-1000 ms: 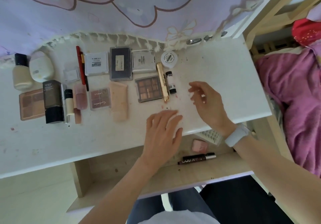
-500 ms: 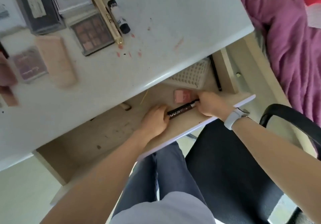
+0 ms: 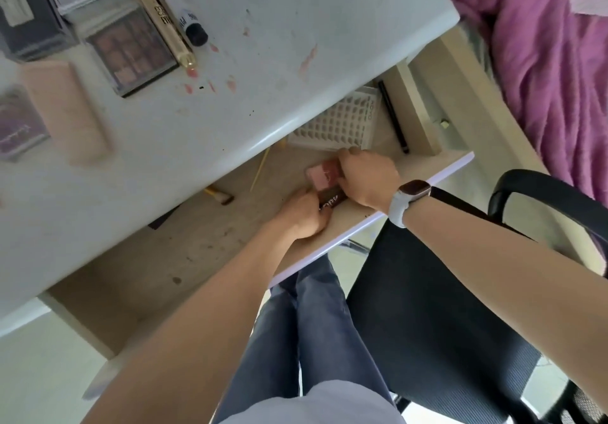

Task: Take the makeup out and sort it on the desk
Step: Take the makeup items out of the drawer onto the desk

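Observation:
Both my hands are inside the open wooden drawer (image 3: 184, 259) under the white desk (image 3: 296, 45). My left hand (image 3: 304, 214) grips one end of a dark tube with pale lettering (image 3: 332, 202). My right hand (image 3: 367, 176) curls over the tube's other end and over a small pink compact (image 3: 320, 173) lying beside it. On the desk top lie sorted makeup items: an eyeshadow palette (image 3: 131, 50), a gold tube (image 3: 158, 15), a white stick with a black cap (image 3: 182, 12) and a peach tube (image 3: 65, 110).
In the drawer also lie a clear tray of false nails (image 3: 339, 124), a black pencil (image 3: 393, 117), a thin yellow stick (image 3: 260, 168) and a small brush (image 3: 218, 194). A black chair (image 3: 444, 292) is under me; purple bedding (image 3: 543, 45) lies to the right.
My hands left the desk top and went down into the drawer. They closed on the dark tube, and my right hand now also covers the pink compact. The view tilted downward.

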Motion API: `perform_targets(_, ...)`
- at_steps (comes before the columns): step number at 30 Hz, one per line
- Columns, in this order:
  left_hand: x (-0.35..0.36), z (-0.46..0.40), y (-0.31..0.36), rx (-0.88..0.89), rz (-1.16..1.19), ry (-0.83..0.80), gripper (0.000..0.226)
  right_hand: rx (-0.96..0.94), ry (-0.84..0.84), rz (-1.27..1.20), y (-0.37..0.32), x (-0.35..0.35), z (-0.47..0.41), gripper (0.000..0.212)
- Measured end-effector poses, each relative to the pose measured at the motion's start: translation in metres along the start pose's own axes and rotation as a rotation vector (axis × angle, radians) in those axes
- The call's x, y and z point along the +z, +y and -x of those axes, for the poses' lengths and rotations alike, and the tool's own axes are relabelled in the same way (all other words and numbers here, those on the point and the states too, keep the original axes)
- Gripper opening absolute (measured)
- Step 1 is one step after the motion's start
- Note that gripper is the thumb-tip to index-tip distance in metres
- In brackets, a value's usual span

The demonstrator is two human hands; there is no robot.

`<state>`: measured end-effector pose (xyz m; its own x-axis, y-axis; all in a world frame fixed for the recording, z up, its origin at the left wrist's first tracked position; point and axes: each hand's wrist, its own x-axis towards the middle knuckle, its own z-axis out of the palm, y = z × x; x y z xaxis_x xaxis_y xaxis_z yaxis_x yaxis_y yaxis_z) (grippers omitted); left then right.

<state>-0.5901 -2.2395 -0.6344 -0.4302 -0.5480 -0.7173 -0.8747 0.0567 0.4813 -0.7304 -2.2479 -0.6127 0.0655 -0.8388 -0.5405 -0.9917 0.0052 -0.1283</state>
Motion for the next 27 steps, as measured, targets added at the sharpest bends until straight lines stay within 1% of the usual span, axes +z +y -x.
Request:
perform_targets(1, -0.001, 0.002, -0.001, 0.005, 0.015, -0.001, 0.029, -0.030, 0.029, 0.041, -0.002, 0.001, 0.000, 0.035)
perform_targets(3, -0.002, 0.008, -0.005, 0.013, 0.038, -0.016, 0.028, -0.056, 0.033, 0.064, -0.005, 0.001, -0.002, 0.041)
perform_targets(4, -0.002, 0.010, -0.007, 0.024, 0.038, -0.028, 0.030, -0.069, 0.044, 0.071, -0.005, 0.002, -0.003, 0.041)
perform_targets(7, -0.004, 0.016, -0.017, 0.045, -0.036, -0.071, 0.032, -0.165, 0.111, 0.102, -0.009, 0.002, -0.006, 0.031)
perform_targets(10, -0.004, 0.023, -0.023, 0.029, -0.096, -0.087, 0.031, -0.282, 0.057, 0.156, -0.015, 0.002, -0.009, 0.025)
perform_targets(14, -0.010, 0.025, -0.027, 0.018, -0.087, -0.161, 0.028, -0.293, 0.023, 0.185, -0.021, 0.000, -0.015, 0.021)
perform_targets(17, -0.013, 0.025, -0.030, 0.035, -0.066, -0.192, 0.027, -0.338, -0.002, 0.200, -0.021, -0.003, -0.014, 0.019)
perform_targets(19, -0.012, 0.025, -0.032, 0.034, -0.026, -0.160, 0.032, -0.349, -0.046, 0.146, -0.016, -0.003, -0.012, 0.019)
perform_targets(21, -0.009, 0.024, -0.033, 0.004, 0.058, -0.120, 0.035, -0.326, -0.096, 0.056, -0.010, -0.004, -0.009, 0.025)
perform_targets(23, -0.008, 0.021, -0.033, -0.041, 0.087, -0.131, 0.035, -0.307, -0.106, -0.014, -0.003, -0.008, -0.005, 0.029)
perform_targets(25, -0.007, 0.019, -0.034, -0.048, 0.058, -0.176, 0.028, -0.297, -0.072, -0.061, 0.003, -0.011, -0.002, 0.026)
perform_targets(27, -0.008, 0.022, -0.034, -0.036, 0.027, -0.188, 0.014, -0.271, -0.080, -0.101, 0.007, -0.015, 0.002, 0.022)
